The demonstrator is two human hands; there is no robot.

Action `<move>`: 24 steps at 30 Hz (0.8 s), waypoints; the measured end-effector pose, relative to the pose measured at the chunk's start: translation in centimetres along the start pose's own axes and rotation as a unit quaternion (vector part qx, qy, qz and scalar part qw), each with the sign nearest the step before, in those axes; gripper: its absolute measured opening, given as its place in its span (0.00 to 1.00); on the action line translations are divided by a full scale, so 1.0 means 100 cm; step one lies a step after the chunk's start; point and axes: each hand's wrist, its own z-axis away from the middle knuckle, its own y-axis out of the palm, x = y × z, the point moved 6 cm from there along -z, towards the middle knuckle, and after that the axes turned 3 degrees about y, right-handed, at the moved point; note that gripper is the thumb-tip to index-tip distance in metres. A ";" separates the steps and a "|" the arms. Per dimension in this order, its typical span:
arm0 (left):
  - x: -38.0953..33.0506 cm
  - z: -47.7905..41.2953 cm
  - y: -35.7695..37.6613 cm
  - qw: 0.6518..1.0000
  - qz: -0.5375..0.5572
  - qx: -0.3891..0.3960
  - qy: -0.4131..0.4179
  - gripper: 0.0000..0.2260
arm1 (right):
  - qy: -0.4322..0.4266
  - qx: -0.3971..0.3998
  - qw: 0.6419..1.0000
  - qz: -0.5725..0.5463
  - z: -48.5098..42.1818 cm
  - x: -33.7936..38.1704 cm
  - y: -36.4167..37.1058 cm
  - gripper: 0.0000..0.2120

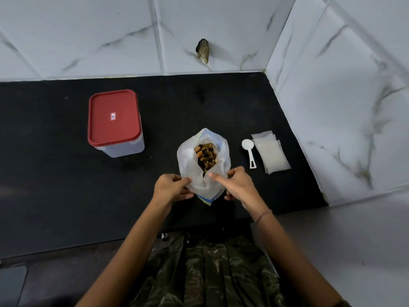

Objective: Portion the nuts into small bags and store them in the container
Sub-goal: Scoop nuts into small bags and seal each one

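container (114,120): one, far left of left hand (170,188); translucent box, red lid on, contents hidden.
left hand: pinching left rim of nut bag (192,165).
nut bag: one, between both hands; thin white plastic, mouth open, nuts (205,155) showing, uncountable.
right hand (236,185): gripping right rim, forefinger straight.
spoon (249,151): one, white, beyond right hand.
small bags (271,151): flat clear stack, rightmost; count unclear.

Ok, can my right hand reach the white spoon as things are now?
Probably yes. The white spoon lies on the counter just right of the nut bag, with bare counter between it and the right hand. That hand grips the bag's rim, so it must let go first.
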 end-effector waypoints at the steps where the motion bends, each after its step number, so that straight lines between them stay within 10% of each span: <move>1: 0.004 0.001 0.003 1.000 0.025 0.000 -0.011 0.05 | 0.007 0.000 1.000 -0.022 0.000 -0.006 0.001 0.27; 6: 0.019 0.004 0.022 0.984 0.175 -0.012 -0.041 0.04 | 0.027 -0.011 0.989 -0.147 -0.005 -0.028 0.000 0.02; 24: 0.030 -0.002 0.043 0.939 0.333 -0.032 -0.080 0.12 | 0.185 0.041 0.823 -0.535 -0.009 -0.032 0.028 0.18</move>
